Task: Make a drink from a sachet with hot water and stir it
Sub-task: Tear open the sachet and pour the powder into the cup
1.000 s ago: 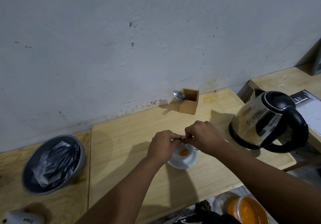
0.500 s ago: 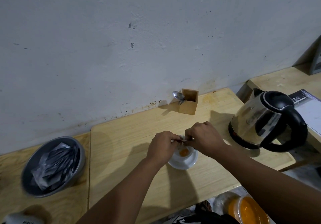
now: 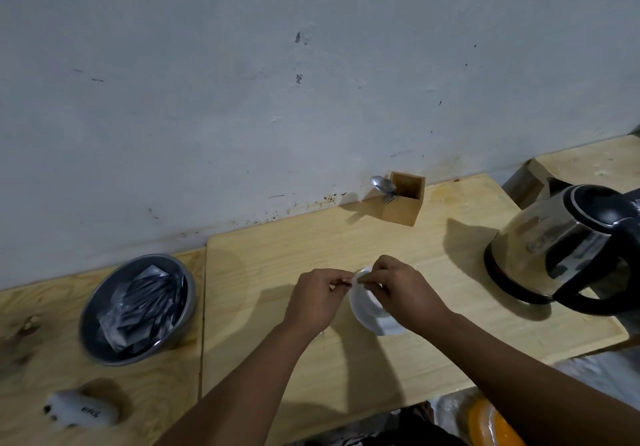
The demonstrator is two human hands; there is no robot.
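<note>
My left hand [image 3: 317, 298] and my right hand [image 3: 401, 288] meet over a white cup [image 3: 363, 302] on its saucer [image 3: 388, 328], in the middle of the wooden table [image 3: 277, 258]. Both pinch a small sachet [image 3: 355, 278] between their fingertips, just above the cup's rim. My right hand covers most of the cup, so its contents are hidden. A steel electric kettle [image 3: 568, 251] with a black handle and lid stands to the right. A spoon [image 3: 381, 184] and a fork lean in a small wooden box [image 3: 403, 201] by the wall.
A grey metal bowl [image 3: 173, 328] holding several silvery sachets sits at the left. A white wrapped item [image 3: 83, 411] lies at the near left. Below the table's front edge at the right is an orange container [image 3: 491, 425]. A white wall runs close behind the table.
The view has shifted, so everything sits further right and lower. The orange powder seen in the cup earlier is now hidden under my right hand. Both hands stay pinched on the sachet.
</note>
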